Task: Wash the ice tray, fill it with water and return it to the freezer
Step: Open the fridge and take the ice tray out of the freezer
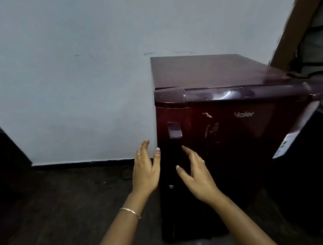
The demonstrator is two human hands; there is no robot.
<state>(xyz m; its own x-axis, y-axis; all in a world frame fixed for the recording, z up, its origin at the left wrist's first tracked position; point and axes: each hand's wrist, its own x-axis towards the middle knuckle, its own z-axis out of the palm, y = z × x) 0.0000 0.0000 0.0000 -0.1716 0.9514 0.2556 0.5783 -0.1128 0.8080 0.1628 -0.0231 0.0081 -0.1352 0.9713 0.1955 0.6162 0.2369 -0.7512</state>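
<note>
We face a glossy maroon fridge (232,137) on the dark floor (58,202), door closed; the ice tray is out of sight, we judge inside. Its smooth plastic handle (174,130) sits upright at the door's left edge, just above both hands. The left hand (145,172) is nearer that edge, the right hand (196,176) before the door; both are released and empty.

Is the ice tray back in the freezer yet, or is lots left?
Hard to say. The fridge door is shut and no ice tray is in view, so nothing shows as done. In hand: the left hand and right hand, both empty with straight fingers, are by the door's handle. Washing, filling and returning may all be left.
</note>
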